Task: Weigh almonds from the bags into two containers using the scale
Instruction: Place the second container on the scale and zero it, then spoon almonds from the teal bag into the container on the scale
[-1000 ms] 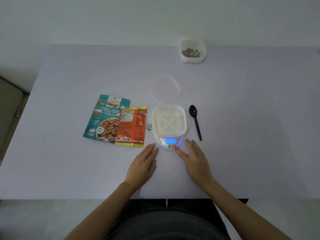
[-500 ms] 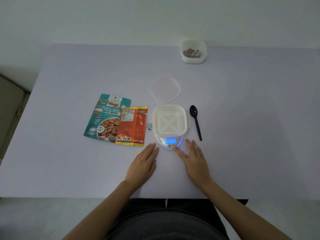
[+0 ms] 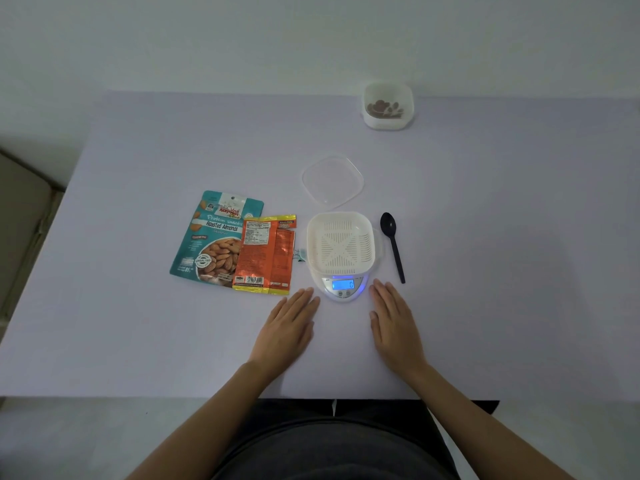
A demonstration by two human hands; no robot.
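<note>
A white slotted container (image 3: 341, 242) sits empty on the small scale (image 3: 343, 289), whose blue display is lit. Left of the scale lie a teal almond bag (image 3: 207, 237) and, overlapping it, an orange bag (image 3: 265, 254). A second white container (image 3: 388, 105) with almonds in it stands at the table's far edge. My left hand (image 3: 289, 323) lies flat on the table just left of the scale. My right hand (image 3: 394, 320) lies flat just right of it. Neither hand holds anything.
A clear lid (image 3: 332, 180) lies behind the scale. A black spoon (image 3: 393, 245) lies to the scale's right. The lilac table (image 3: 502, 237) ends at a wall behind; its near edge is at my body.
My right hand has drawn back from the scale's front and now lies flat to its right. The left hand has stayed put.
</note>
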